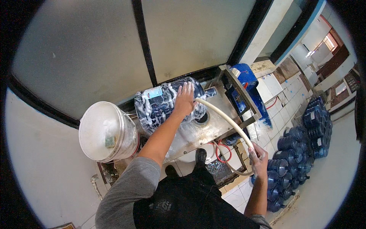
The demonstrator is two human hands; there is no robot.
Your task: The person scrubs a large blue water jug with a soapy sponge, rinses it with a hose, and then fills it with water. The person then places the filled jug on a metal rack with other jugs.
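Your left hand (184,100), fingers spread, presses the soapy water jug (167,103) lying on the wet worktop (202,133); right hand (258,157) grips the hose (225,118). Slick foam: the jug could roll off.

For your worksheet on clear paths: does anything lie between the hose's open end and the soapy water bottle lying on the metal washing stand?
Nothing visible does. The right hand holds the cream hose, whose end reaches the soapy blue bottle beside the left hand, which lies flat on it.
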